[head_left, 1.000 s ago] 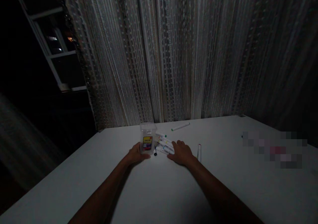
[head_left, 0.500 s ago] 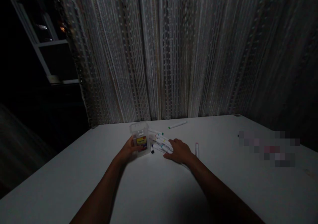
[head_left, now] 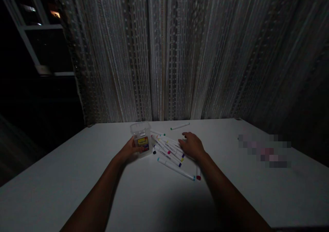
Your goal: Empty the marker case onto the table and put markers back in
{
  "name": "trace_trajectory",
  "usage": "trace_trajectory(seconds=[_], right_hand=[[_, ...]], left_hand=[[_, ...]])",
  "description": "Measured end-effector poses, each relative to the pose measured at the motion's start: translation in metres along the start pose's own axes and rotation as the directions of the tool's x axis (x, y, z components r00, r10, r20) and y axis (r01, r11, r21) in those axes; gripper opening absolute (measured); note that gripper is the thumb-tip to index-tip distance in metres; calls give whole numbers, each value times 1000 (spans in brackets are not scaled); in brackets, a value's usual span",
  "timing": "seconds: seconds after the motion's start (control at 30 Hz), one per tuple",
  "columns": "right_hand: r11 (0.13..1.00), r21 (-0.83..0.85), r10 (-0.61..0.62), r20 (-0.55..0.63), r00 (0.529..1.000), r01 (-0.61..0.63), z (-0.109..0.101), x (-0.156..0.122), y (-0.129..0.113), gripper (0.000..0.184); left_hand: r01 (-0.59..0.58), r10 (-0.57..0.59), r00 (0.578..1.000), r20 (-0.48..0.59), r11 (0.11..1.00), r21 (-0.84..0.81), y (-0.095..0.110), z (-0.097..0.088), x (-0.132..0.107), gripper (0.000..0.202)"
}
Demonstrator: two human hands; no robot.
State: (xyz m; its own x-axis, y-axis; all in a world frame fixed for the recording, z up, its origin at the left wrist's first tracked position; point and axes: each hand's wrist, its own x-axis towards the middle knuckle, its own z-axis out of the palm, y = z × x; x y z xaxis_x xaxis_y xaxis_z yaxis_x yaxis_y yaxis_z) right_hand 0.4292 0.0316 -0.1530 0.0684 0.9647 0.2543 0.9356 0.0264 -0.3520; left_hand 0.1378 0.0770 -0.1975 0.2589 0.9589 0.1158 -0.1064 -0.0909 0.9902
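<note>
A dim room, a white desk (head_left: 77, 177) set against a striped curtain (head_left: 180, 53), with a dark window (head_left: 38, 43) at the ten o'clock corner of the view. The person's left hand (head_left: 128, 150) is wrapped around the near side of a clear plastic marker box (head_left: 141, 138), which stands upright with its bright label facing the camera and its mouth open to the top. Just at the box's three o'clock, a loose fan of white-barrelled markers (head_left: 168, 152) with coloured caps lies flat on the desk, the nearest one angled toward five o'clock. The right hand (head_left: 192, 145) lies palm down over the far end of that fan, fingers loosely spread and flat on the barrels, gripping none of them as far as the dim light shows. One more marker with a red cap (head_left: 198, 173) lies beside the right wrist, and a stray green-tipped marker (head_left: 180, 126) lies well apart at twelve o'clock, near the curtain. A blurred patch sits at three o'clock. To handle the pens well from here, a judgement only: the box wants steadying upright, and the barrels gathering parallel under the palm before any lift, since round pens roll easily.
</note>
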Motion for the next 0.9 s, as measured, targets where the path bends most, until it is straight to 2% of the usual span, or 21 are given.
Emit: trace_trajectory(seconds=[0.07,0.1,0.17,0.2,0.27,0.33,0.37,0.4,0.47,0.57,0.63,0.77,0.9], right_hand=[[1000,13,6,14,1000,-6,-5,-1,-2,48],[999,29,-32,44,999,31,-5,-3,-5,51],[979,79,-199,125,972,190,-2,-12,-16,61],[951,106,-305,160,939,291,3,-19,-23,67],[863,139,-505,213,836,486,15,-36,-41,79],[772,127,-632,254,732,623,29,-55,-58,81],[747,101,-657,257,708,657,35,-62,-64,75],[741,66,-659,256,707,668,40,-66,-67,67],[777,-30,-608,224,762,629,45,-66,-68,54],[870,-160,-446,144,883,466,44,-49,-57,46],[909,-203,-353,96,931,365,41,-35,-48,41],[940,-230,-247,49,968,252,43,-23,-41,39],[947,-211,-241,24,970,240,46,-25,-41,43]], left_hand=[[3,-3,1000,-3,1000,-3,0,0,0,65],[3,-3,1000,-7,1000,-6,1,1,-1,66],[5,-5,1000,-13,1000,-8,3,3,-2,65],[3,-3,1000,-14,1000,-8,4,4,-3,65],[1,-1,1000,-11,1000,-9,6,5,-4,65],[0,-1,1000,-11,1000,-15,7,7,-5,64],[2,-2,1000,-14,1000,-19,8,7,-5,64],[3,-3,1000,-17,1000,-22,8,7,-5,64],[-5,5,1000,-12,1000,-27,8,7,-5,64],[-18,18,1000,7,1000,-25,7,6,-4,64],[-16,16,1000,8,1000,-22,5,5,-3,64],[-1,1,1000,10,1000,-19,4,5,-3,62],[-2,2,1000,22,1000,-21,4,5,-3,61]])
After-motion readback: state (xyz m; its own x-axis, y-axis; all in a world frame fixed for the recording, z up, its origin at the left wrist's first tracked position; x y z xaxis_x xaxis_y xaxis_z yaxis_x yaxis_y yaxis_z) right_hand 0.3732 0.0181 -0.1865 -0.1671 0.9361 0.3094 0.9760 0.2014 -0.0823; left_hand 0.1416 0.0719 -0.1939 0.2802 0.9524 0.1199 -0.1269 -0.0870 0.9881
